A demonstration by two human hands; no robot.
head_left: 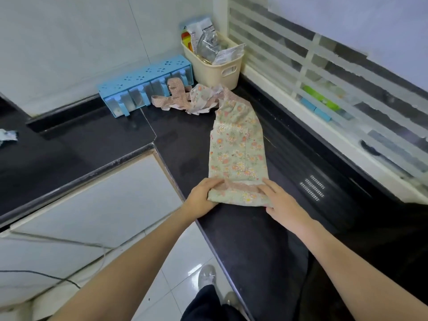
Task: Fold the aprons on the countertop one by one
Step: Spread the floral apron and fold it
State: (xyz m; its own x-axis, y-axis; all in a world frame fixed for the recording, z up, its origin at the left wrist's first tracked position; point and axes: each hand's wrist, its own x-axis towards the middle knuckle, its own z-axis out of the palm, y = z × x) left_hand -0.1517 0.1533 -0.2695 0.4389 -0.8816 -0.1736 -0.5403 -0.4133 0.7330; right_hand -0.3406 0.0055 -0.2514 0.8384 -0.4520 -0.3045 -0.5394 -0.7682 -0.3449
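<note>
A pale green floral apron (236,144) lies on the black countertop (185,140) as a long narrow strip running away from me. Its pink straps (178,98) are bunched in a heap at the far end. The near end is turned over into a short fold (238,195). My left hand (202,196) grips the left corner of that fold, fingers curled round the cloth. At the fold's right corner, my right hand (281,203) holds the cloth with its thumb tucked under the edge.
A blue spice-box rack (143,85) and a cream basket (215,63) full of packets stand against the back corner. A slatted window (324,72) runs along the right. The counter's front edge (176,181) drops to a tiled floor by my feet. A crumpled scrap (8,135) lies far left.
</note>
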